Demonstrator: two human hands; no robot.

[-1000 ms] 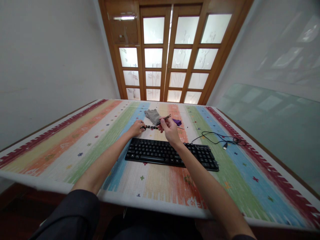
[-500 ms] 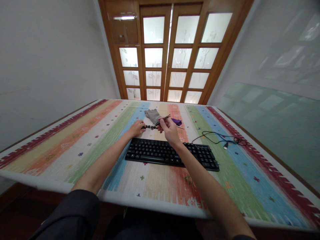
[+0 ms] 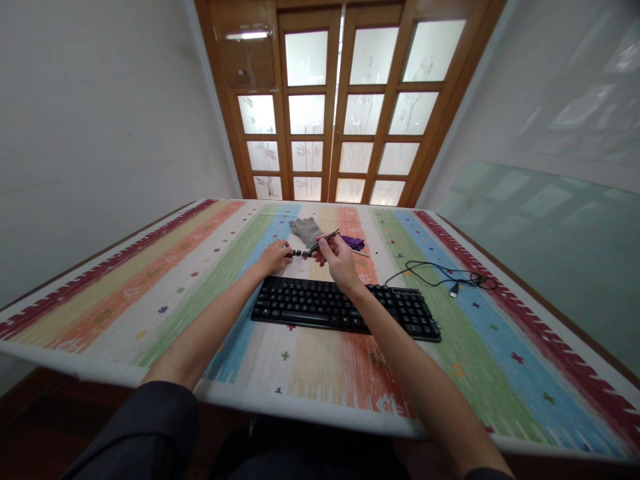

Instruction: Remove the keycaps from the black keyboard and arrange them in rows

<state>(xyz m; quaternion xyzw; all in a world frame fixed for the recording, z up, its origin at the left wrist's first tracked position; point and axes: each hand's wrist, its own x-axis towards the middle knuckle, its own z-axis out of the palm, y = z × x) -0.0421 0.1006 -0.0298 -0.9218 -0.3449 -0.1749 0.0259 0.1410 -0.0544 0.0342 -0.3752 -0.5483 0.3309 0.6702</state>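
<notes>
Beyond the keyboard, a short row of small black keycaps (image 3: 299, 253) lies on the striped cloth. My left hand (image 3: 275, 257) rests at the row's left end, its fingers curled in and closed on a black keycap there. Slim dark tweezers (image 3: 330, 235) are pinched in my right hand (image 3: 339, 260), just right of the row; one end slants up and away to the right, the other points toward the keycaps. My right forearm crosses over the black keyboard (image 3: 300, 303) and hides part of its keys.
A grey cloth (image 3: 307, 230) lies behind the keycaps, with a purple cloth (image 3: 354, 243) to its right. Near the purple cloth is a thin rod (image 3: 361, 253). The keyboard's cable (image 3: 435, 267) and USB plug (image 3: 454, 290) lie on the right. Wooden glazed doors (image 3: 333, 107) stand behind the table.
The view has shifted very slightly. Both hands stay in nearly the same place, the right one still gripping the tweezers.
</notes>
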